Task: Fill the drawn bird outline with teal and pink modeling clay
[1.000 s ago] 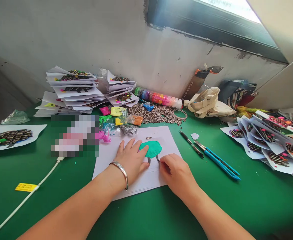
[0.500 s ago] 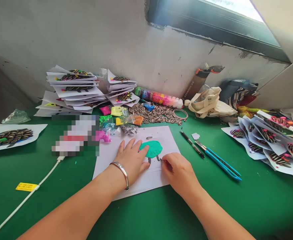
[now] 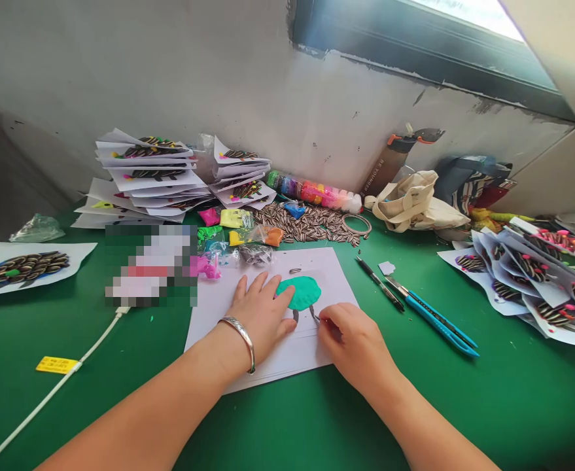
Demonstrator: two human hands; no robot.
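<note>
A white sheet of paper (image 3: pixel 228 307) lies on the green table (image 3: pixel 464 405) in front of me. A flat patch of green clay (image 3: pixel 301 292) is stuck on the sheet, with two thin dark strokes under it. My left hand (image 3: pixel 258 314) lies flat on the paper, fingers spread, fingertips touching the clay's left edge. My right hand (image 3: pixel 353 343) is closed in a pinch just below the clay, holding something small and thin at its fingertips that I cannot make out. One loose sunflower seed (image 3: pixel 294 270) lies on the paper above the clay.
A heap of sunflower seeds (image 3: pixel 311 226), small clay bags (image 3: pixel 231 219) and a row of clay pots (image 3: pixel 311 193) sit behind the sheet. Stacks of finished sheets (image 3: pixel 150 176) stand back left, more sheets (image 3: pixel 532 275) at right. A pen (image 3: pixel 378 282) and blue knife (image 3: pixel 439 320) lie at right; a white cable (image 3: pixel 61 379) runs left.
My right hand has shifted slightly right and down at the clay's lower edge. My left hand stays flat on the paper. The view has drifted a little.
</note>
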